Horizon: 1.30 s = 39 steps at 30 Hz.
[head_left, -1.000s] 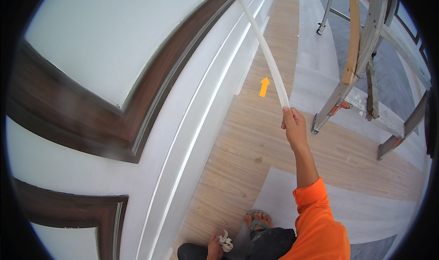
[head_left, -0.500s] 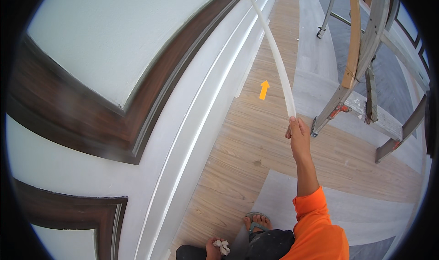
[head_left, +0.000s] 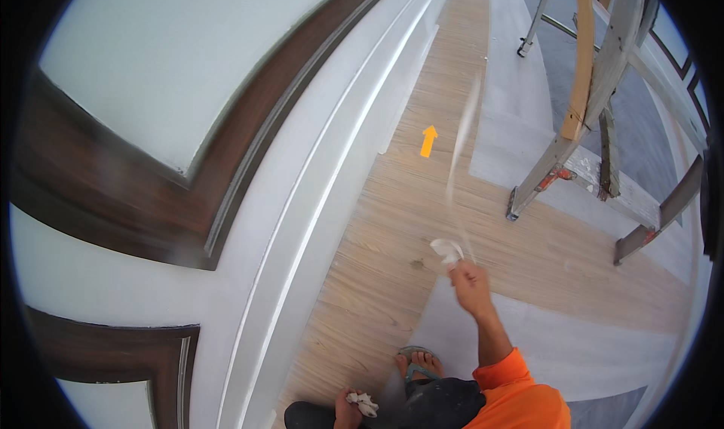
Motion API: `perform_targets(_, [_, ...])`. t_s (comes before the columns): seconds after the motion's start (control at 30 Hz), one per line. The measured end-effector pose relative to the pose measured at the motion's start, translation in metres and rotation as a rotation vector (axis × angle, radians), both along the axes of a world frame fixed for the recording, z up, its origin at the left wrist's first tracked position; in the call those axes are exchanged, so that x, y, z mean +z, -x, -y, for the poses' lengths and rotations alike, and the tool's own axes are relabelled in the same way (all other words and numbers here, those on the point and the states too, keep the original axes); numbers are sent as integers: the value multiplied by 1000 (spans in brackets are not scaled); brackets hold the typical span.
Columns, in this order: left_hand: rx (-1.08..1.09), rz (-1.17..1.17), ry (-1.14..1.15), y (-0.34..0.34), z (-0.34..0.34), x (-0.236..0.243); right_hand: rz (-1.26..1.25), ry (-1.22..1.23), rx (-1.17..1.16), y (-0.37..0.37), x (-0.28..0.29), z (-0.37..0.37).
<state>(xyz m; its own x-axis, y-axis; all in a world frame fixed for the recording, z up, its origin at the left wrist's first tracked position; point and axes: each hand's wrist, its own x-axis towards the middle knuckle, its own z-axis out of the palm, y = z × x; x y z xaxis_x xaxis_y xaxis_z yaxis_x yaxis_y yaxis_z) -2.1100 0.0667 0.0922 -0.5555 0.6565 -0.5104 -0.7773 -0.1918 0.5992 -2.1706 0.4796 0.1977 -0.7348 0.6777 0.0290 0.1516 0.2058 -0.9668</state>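
Note:
My right hand [head_left: 471, 287], at the end of an orange sleeve, is closed on a strip of pale masking tape [head_left: 447, 249]. The tape curls just above my fingers. A long length of it trails up over the floor, thin and smeared by motion. Low in the view, close to my knee, my left hand [head_left: 347, 412] is closed around a crumpled wad of whitish tape [head_left: 365, 405]. To the left runs the white baseboard [head_left: 302, 259] along the wall, below brown wood panel mouldings [head_left: 219, 218].
A metal stepladder [head_left: 554, 161] stands on the right with a wooden strip [head_left: 582, 59] against it. Grey-white sheets [head_left: 520, 112] lie over parts of the wood-look floor [head_left: 377, 240]. An orange arrow [head_left: 429, 141] shows over the floor. My sandalled foot [head_left: 419, 361] is below.
The tape strip's far end has come away from the wall by the baseboard, and the strip has gone slack. My right hand has moved down toward me. My left hand has barely moved.

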Motion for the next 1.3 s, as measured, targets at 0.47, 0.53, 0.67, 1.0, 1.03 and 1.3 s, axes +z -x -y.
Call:
perform_targets(0.47, [457,155,120,113,-142,94,-47,-447,1043,32,-2,139])
perform_targets(0.53, [455,246,253,108,-138,85,-53,-50,1106,31,-4,128])
perform_targets(0.67, [515,230,213,97,-100,63,322,396,776,27,-7,96])
perform_targets(1.0, [812,168,248,106,-107,82,280,694,1014,-3,-55,151])
perform_targets(1.03, [683,129,323,94,-119,84,238,736,828,-9,-79,165])
perform_targets(1.3, [37,-401,387,67,-99,101,489,669,495,35,-64,157])
